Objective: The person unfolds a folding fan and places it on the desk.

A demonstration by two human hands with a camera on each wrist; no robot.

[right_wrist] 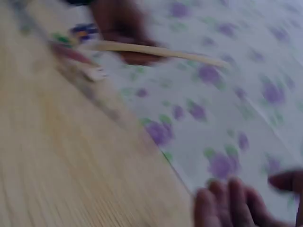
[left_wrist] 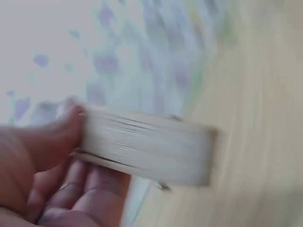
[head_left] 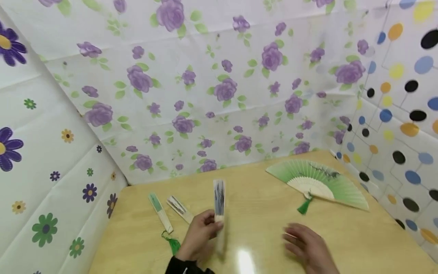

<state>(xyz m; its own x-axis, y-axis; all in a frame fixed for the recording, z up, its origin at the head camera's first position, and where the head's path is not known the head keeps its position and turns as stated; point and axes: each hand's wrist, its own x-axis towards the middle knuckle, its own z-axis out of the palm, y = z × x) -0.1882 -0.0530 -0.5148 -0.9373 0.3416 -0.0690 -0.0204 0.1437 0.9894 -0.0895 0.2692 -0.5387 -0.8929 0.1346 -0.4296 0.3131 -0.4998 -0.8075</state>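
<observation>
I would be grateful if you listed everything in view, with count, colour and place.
Table: 1, light wood, below
Rose-print sheet: 1, white and purple, behind table
Daisy-print sheet: 1, white, multicoloured flowers, left
Dotted sheet: 1, white, multicoloured dots, right
Open fan: 1, green and cream, table's right rear
Green-topped folded fan: 1, green and cream, table's left
White folded fan: 1, whitish with dark marks, beside it
Tassels: 2, green, open and green-topped fans
Held fan: 1, blue-grey and cream, left hand
Sleeve: 1, black, left wrist
Hands: 2, left holding fan, right holding nothing
</observation>
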